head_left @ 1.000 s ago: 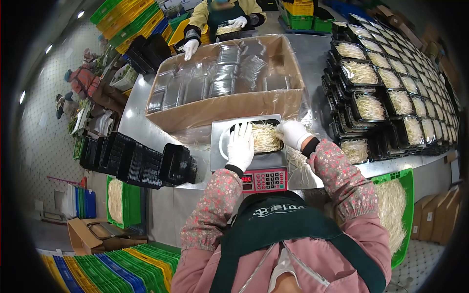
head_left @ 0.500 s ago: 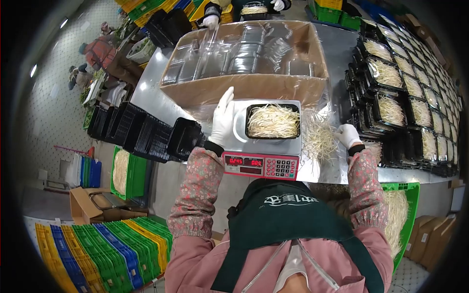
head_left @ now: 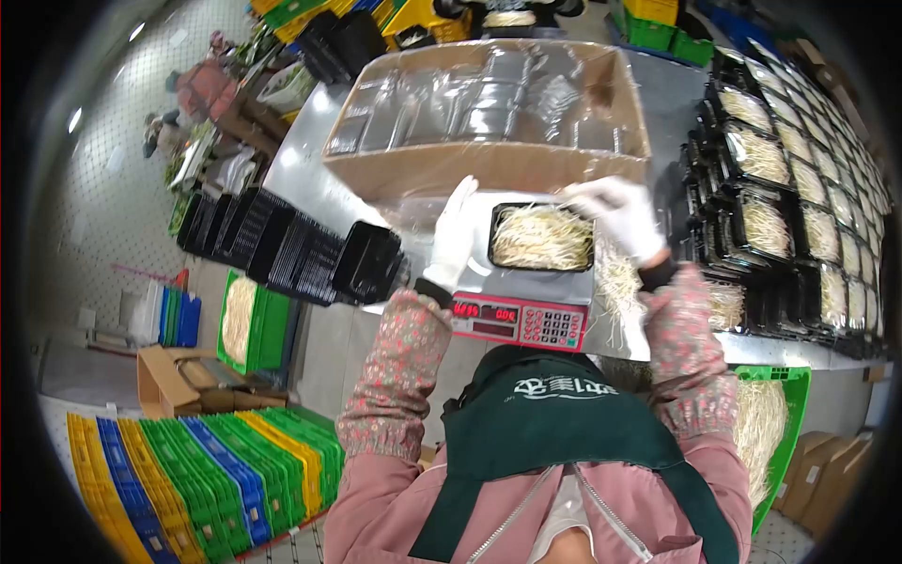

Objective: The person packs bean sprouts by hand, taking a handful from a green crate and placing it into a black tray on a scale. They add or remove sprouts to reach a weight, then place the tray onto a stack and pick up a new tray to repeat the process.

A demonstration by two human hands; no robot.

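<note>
A black tray of bean sprouts (head_left: 543,240) sits on the scale's metal platform, above the red scale panel (head_left: 520,322). To its left, my left hand (head_left: 455,235), in a white glove, is open with fingers stretched out and holds nothing. My right hand (head_left: 622,218), also gloved, hovers at the tray's upper right corner with fingertips drawn together in a pinch; I cannot tell what is between them. Loose bean sprouts (head_left: 617,287) lie on the table beside the scale, partly under my right forearm.
Behind the scale stands a cardboard box (head_left: 489,169) of clear plastic lids. Nested black trays (head_left: 291,249) lean at the left. Filled trays (head_left: 763,155) are stacked high on the right. A green crate (head_left: 799,404) of sprouts stands below. Another person (head_left: 507,19) is across the table.
My right hand has moved left and up from beside the loose sprouts to the tray's corner. My left hand keeps its place. The other person's hands have drawn back from the lid box.
</note>
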